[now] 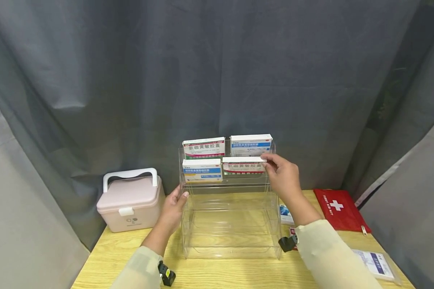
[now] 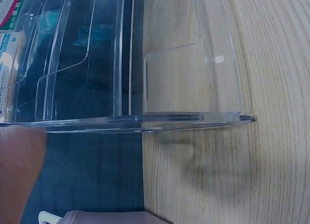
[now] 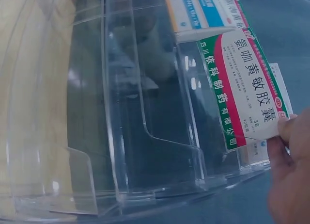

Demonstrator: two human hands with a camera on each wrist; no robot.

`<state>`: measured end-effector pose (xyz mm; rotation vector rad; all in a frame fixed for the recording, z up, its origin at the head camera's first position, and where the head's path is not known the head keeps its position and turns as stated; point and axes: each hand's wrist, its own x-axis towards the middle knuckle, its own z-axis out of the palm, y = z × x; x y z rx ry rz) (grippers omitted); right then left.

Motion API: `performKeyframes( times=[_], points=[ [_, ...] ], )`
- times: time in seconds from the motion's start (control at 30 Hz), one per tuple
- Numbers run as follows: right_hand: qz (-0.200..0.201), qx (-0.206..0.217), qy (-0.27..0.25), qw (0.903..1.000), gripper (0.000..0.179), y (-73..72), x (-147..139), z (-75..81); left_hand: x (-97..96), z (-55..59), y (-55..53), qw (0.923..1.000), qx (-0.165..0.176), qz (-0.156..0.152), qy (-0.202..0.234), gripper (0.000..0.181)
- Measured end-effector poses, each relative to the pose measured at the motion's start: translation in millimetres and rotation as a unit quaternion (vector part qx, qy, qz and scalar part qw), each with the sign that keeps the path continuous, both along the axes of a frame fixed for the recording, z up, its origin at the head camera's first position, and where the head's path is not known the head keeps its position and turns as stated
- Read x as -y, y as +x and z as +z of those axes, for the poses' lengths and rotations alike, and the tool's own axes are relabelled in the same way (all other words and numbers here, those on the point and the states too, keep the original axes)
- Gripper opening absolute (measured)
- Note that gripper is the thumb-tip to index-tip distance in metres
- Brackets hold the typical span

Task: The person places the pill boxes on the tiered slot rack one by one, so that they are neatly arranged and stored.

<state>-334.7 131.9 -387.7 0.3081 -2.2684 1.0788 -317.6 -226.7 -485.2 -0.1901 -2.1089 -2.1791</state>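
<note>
A clear acrylic rack (image 1: 231, 253) with stepped tiers stands upright. My right hand (image 1: 285, 176) pinches the right end of a white, red and green medicine box (image 3: 247, 88) in the second tier from the top, its lower part behind the clear front lip. Beside it on that tier sits a blue and white medicine box (image 1: 202, 171). Behind them, the top tier carries another red and green box (image 1: 204, 148) on the left and a blue and white box (image 1: 251, 145) on the right. My left hand (image 1: 173, 208) holds the rack's left side panel, its fingers partly hidden.
A pink lidded case (image 1: 130, 204) with a white handle stands left of the rack. To the right lie a red first aid pouch (image 1: 341, 210), a blue and white box (image 1: 285, 214) and a white packet (image 1: 376, 263). Grey curtain (image 1: 217, 80) hangs behind the wooden table (image 1: 123, 257).
</note>
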Motion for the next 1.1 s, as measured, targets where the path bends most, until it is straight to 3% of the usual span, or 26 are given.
performKeyframes(
  times=[0.37, 0.53, 0.77, 0.9, 1.1],
  points=[
    [-0.014, -0.01, 0.125, 0.992, 0.023, -0.8, 6.5, -3.2, -1.2, 1.8, -0.7, 1.0, -0.002, 0.002, 0.004, 0.061],
    [-0.021, -0.045, 0.159, 0.986, 0.02, -1.8, 8.0, -8.3, -1.3, 0.5, -0.9, 1.0, -0.003, 0.004, 0.003, 0.061],
    [-0.025, -0.073, 0.167, 0.983, 0.018, -3.8, 8.8, -11.1, -1.7, -0.1, -1.5, 0.9999, -0.006, 0.002, 0.009, 0.061],
    [-0.02, -0.067, 0.169, 0.9832, 0.021, -0.4, 7.8, -9.6, -1.5, -0.2, -1.7, 0.9999, -0.005, 0.005, 0.01, 0.061],
    [-0.009, -0.074, 0.121, 0.9898, 0.03, 14.0, -3.2, -6.4, -1.5, 0.2, -1.6, 0.9999, -0.009, 0.004, 0.014, 0.061]
  ],
)
